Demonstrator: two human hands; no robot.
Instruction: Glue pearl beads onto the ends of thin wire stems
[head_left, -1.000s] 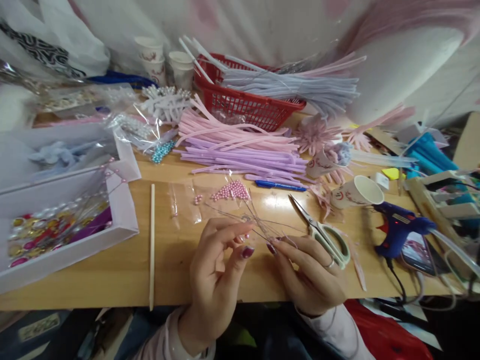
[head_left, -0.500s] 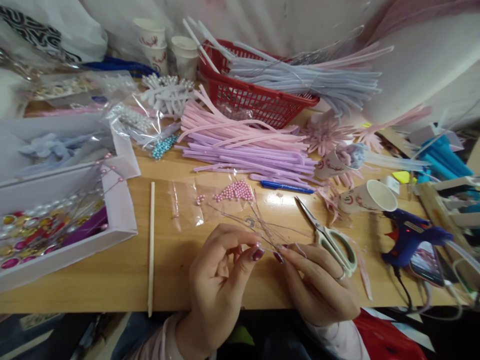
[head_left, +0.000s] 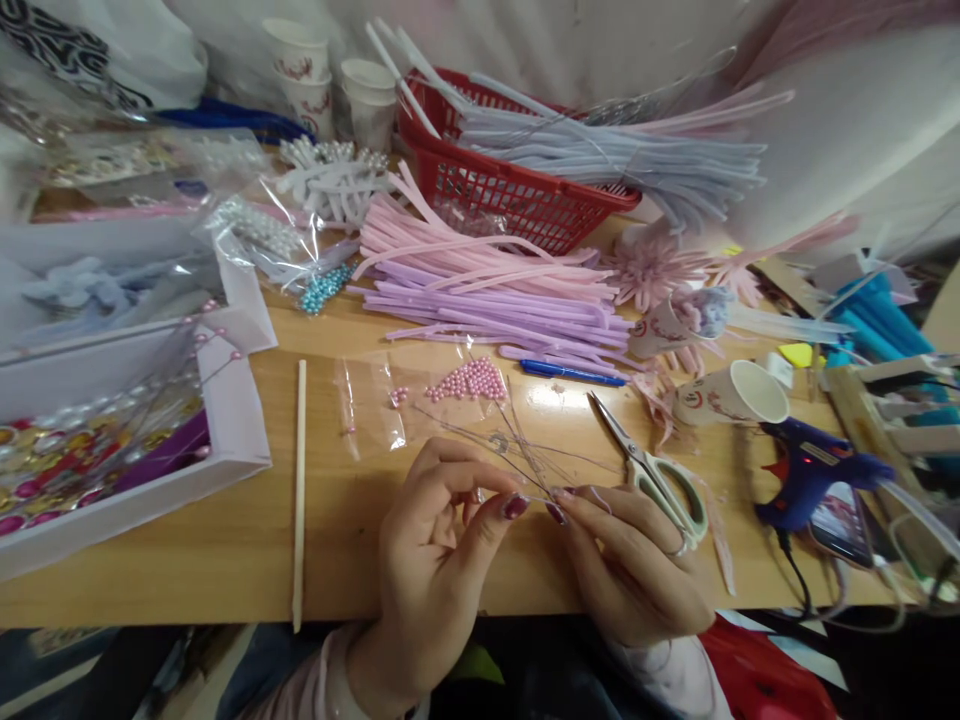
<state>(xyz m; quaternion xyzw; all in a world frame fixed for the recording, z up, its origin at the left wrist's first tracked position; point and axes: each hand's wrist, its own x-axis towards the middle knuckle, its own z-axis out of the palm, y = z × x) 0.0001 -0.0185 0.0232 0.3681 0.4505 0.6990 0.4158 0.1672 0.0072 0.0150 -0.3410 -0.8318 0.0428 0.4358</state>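
Low over the table's front, my left hand [head_left: 442,540] pinches one end of a pale thin thread [head_left: 536,499] between thumb and index finger. My right hand [head_left: 637,560] grips several thin wires where they come together, and the thread runs across to it. A small loop of thread stands above its fingers. The loose ends of the wires [head_left: 517,435] fan out beyond the fingertips. Just past them lie pink beads [head_left: 472,380] on a clear plastic bag [head_left: 367,415]. Scissors [head_left: 652,480] with pale green handles lie against the right hand's far side.
A wooden stick [head_left: 300,490] lies left, beside white boxes [head_left: 247,420] of beads. Behind are a blue pen [head_left: 574,373], purple and pink pipe cleaners [head_left: 487,300] and a red basket [head_left: 517,205]. At right are a paper cup [head_left: 720,395], a glue gun [head_left: 814,470] and a phone [head_left: 844,525].
Both hands keep their pinch in almost the same place. The view has shifted slightly; the things on the table lie as before.
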